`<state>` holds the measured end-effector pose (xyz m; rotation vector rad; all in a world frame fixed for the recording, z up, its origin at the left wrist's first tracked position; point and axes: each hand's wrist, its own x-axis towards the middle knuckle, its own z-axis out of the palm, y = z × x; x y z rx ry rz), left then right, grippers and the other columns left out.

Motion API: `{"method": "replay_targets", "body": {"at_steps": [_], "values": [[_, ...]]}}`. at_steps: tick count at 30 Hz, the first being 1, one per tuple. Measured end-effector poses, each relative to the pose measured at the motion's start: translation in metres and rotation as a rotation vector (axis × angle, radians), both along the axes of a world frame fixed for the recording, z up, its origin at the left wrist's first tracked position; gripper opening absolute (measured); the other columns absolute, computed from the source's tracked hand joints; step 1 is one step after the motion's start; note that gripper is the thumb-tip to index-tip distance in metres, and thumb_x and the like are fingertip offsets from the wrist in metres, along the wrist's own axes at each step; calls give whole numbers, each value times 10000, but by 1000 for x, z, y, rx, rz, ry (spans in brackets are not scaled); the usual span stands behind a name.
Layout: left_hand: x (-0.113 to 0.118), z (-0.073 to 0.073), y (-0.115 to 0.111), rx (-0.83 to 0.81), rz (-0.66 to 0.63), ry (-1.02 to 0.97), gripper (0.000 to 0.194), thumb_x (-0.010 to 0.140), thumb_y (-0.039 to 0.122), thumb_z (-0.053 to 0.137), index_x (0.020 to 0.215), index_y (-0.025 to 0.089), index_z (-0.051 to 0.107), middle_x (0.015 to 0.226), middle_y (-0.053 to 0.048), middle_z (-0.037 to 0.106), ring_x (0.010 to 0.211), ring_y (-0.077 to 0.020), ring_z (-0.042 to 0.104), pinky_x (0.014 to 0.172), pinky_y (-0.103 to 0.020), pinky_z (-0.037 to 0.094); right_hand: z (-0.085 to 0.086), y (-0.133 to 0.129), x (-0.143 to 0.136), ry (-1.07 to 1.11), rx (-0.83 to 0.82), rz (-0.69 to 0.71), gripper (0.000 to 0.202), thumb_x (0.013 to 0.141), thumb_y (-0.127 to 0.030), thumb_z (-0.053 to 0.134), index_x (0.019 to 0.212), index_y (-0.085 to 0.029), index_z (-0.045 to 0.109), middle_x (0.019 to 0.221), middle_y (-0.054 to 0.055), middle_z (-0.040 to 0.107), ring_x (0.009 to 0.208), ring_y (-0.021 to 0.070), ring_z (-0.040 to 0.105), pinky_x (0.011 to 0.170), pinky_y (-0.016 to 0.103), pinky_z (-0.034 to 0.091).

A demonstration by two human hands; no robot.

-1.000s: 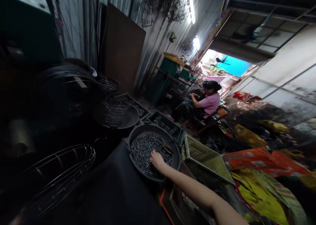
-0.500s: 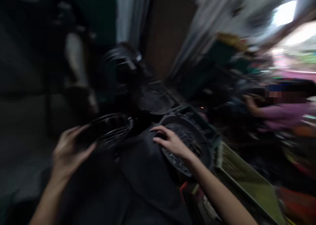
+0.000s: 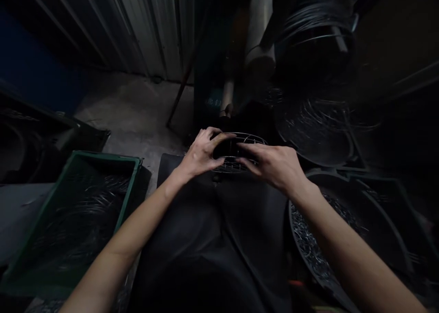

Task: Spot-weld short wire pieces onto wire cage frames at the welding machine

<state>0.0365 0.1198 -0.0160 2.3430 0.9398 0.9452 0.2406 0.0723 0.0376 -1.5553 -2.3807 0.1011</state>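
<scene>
A round wire frame (image 3: 230,167), made of thin metal rings joined by short cross wires, is held up just beyond my apron-covered lap. My left hand (image 3: 203,153) grips its left side, thumb below and fingers over the top ring. On the frame's other side, my right hand (image 3: 276,164) has its thumb low and its fingers reaching across the upper wires. Parts of the frame are hidden behind the fingers, and its far side fades into the dark.
To my left, a green crate (image 3: 73,155) holds many wire rings. A round pan (image 3: 380,212) of small wire pieces stands at my right. Behind it lies another pan (image 3: 346,153) with loose wire rings. A coil of wire (image 3: 318,22) and a pale pipe (image 3: 259,43) are ahead.
My view has swung left, bringing the green crate into sight. My right hand has left the pan of wire pieces and come to the wire frame, which my left hand still holds.
</scene>
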Motion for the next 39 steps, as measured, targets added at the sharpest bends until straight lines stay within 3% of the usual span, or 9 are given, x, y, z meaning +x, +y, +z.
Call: {"method": "replay_targets", "body": {"at_steps": [2, 4, 9, 14, 39], "values": [[-1, 0, 1, -13, 1, -2, 545, 719, 165, 655, 1248, 222, 538, 1112, -72, 497, 1086, -227, 527, 968, -401, 457, -4, 2, -1, -260, 83, 51, 343, 847, -275, 613, 1185, -223, 635, 1023, 37, 720, 670, 172, 656, 502, 267, 383], [-2, -1, 2, -37, 15, -17, 545, 716, 155, 654, 1244, 229, 540, 1114, -66, 497, 1071, -216, 533, 946, -379, 475, -7, 2, -1, -370, 160, 113, 330, 850, -192, 583, 1172, -237, 637, 993, 10, 727, 617, 139, 628, 511, 273, 355], [-3, -1, 3, -92, 59, -99, 567, 699, 151, 692, 1239, 232, 537, 1082, -50, 512, 1028, -190, 552, 897, -332, 502, -12, 3, 1, -343, 466, 236, 287, 894, -105, 508, 1114, -208, 660, 1041, -4, 716, 586, 78, 564, 571, 258, 348], [-7, -1, 10, -85, 82, -116, 565, 700, 149, 710, 1232, 235, 543, 1075, -48, 516, 1012, -188, 558, 871, -325, 510, -19, 14, 3, -296, 604, 273, 303, 889, -68, 516, 1105, -222, 662, 1062, -15, 710, 570, 56, 522, 578, 251, 335], [-11, -13, 53, 42, 137, -68, 560, 693, 152, 703, 1222, 268, 558, 1112, -55, 515, 1052, -214, 545, 929, -390, 505, -40, 56, -4, -266, 699, 257, 256, 891, -85, 536, 1060, -210, 681, 1088, 33, 701, 573, 63, 535, 582, 256, 318]]}}
